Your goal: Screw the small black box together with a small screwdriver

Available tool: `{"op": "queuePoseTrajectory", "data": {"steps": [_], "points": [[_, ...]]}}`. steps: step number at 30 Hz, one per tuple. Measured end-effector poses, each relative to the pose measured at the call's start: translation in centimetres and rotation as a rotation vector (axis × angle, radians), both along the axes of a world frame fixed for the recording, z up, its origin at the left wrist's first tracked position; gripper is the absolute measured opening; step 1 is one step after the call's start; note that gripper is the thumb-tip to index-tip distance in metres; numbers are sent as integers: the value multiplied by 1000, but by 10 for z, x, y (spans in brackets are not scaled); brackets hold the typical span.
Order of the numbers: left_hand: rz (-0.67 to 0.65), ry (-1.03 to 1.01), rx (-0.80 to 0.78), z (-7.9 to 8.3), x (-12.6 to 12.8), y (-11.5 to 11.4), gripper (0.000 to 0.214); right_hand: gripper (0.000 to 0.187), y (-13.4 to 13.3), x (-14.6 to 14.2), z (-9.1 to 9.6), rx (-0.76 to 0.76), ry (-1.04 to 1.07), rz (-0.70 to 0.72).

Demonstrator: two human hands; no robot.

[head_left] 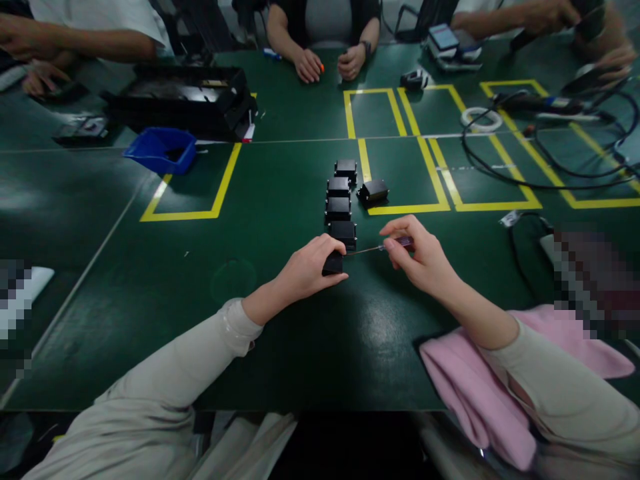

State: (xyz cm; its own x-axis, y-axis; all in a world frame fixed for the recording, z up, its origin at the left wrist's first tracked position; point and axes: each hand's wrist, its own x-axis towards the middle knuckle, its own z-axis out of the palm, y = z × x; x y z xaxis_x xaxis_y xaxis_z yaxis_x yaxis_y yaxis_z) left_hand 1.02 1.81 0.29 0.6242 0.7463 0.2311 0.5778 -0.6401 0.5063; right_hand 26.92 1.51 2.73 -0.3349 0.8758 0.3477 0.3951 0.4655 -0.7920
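Observation:
My left hand point(313, 267) is closed around a small black box-shaped part point(333, 264) on the green table, fingers on its far side and thumb on the near side. In my right hand point(413, 253) is a screwdriver point(400, 244) with a purplish handle. Its thin shaft points left, and the tip meets or nearly meets the right side of the held part. Several similar black parts stand in a column beyond my left hand, the closest one point(343, 233) just past my fingers. Another black part point(374, 191) lies tilted to the right of that column.
A blue bin point(163, 150) and a long black tray point(180, 100) stand at the far left. Yellow tape point(410, 209) marks rectangles on the table. Black cables point(550, 183) and a white ring point(481, 120) lie right. A pink cloth point(470, 373) sits under my right forearm. Co-workers sit opposite.

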Motion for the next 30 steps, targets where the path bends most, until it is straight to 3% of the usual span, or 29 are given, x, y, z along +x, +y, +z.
{"op": "queuePoseTrajectory", "data": {"steps": [30], "points": [[12, 13, -9, 1, 1, 0, 36, 10, 0, 0, 3, -33, -6, 22]]}}
